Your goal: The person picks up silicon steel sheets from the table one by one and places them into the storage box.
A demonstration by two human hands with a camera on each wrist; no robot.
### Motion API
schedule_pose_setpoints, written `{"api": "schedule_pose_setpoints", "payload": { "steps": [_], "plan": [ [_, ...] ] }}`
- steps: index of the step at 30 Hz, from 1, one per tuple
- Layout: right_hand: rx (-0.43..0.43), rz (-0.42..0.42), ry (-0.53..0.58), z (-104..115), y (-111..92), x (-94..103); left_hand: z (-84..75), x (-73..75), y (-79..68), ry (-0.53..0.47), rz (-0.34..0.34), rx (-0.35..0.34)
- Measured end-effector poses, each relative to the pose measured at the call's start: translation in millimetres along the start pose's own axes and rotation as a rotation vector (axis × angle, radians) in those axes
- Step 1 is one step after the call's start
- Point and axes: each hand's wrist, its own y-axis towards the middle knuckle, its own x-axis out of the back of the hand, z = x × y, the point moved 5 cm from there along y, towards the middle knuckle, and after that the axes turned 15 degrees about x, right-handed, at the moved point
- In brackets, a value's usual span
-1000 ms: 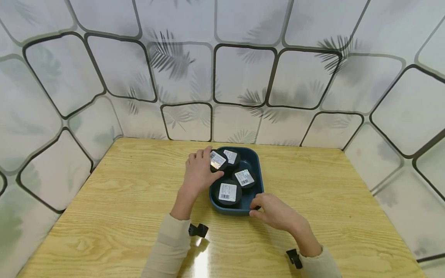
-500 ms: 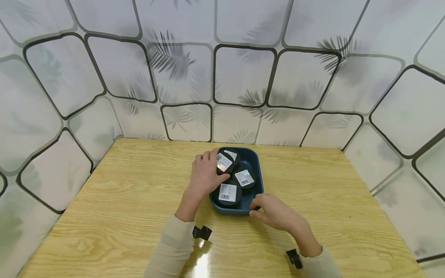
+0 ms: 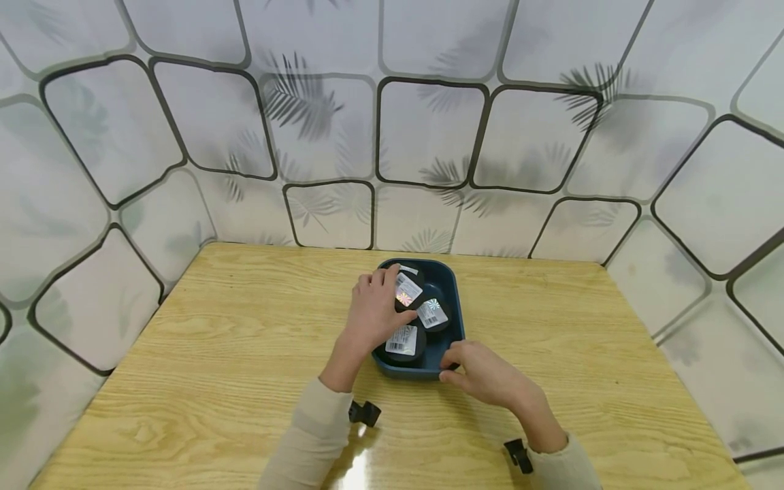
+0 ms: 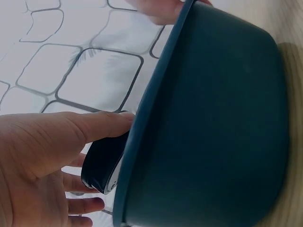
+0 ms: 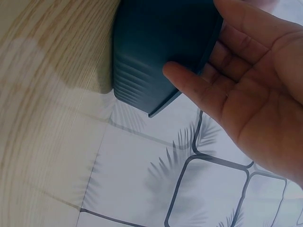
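Observation:
A dark blue-green plastic bin sits on the table, holding several thick black discs with white barcode labels. My left hand grips one black disc between thumb and fingers, over the bin's left side. In the left wrist view, that black disc shows beyond the rim, tilted. One disc lies at the near left of the bin, another at its middle right; a third, at the back, is partly covered. My right hand pinches the bin's near right corner, fingers on both sides of the rim.
A light wood table surrounds the bin. Behind and to both sides stands a patterned curtain-like wall with dark outlines and leaf prints. A small black camera mount sits at the left wrist, another at the right.
My left hand has moved right with the black disc, further over the bin, covering more of the disc at the back. The right hand and bin have stayed put.

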Motion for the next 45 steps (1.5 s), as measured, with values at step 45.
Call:
{"api": "schedule_pose_setpoints", "payload": {
  "steps": [45],
  "plan": [
    [0.022, 0.002, 0.001, 0, 1, 0.5, -27.5, -49.2, -3.1, 0.077, 0.064, -0.035]
  ]
}}
